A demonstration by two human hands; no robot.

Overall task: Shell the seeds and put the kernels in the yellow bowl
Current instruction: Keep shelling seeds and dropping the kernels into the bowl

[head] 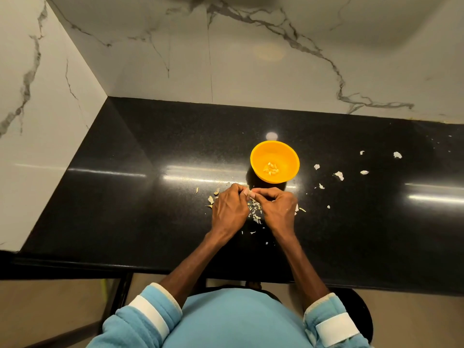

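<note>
**A:** Seed being shelled: where is it?

**B:** Between the fingertips, I judge. The left hand point(229, 208) and right hand point(276, 209) meet just above the glossy black stone worktop point(150, 209). Both have their fingers curled tight, with the tips pinched together on something too small and too covered to make out. I take it to be the seed.

**A:** And around them?

**B:** Under and between the hands lies a heap of pale, papery shell fragments point(254, 213). I cannot tell whether whole seeds are mixed in. Just beyond the fingertips stands the round yellow plastic bowl point(257, 153), with small cream kernels point(270, 169) clustered at its bottom.

**A:** What could go wrong?

**B:** A hard squeeze could shoot the kernel out among the husks, where pale on pale it would be hard to find. A scrap of shell could also ride along into the bowl. The bowl looks light and stands very near, so a reaching knuckle could nudge or tip it.

**A:** Counts?

**B:** Two hands and one bowl. There are about eight kernels, though they overlap. I can make out seven larger white flakes point(339, 175) scattered right of the bowl, plus specks. The heap by the hands is too tangled to count.
</note>
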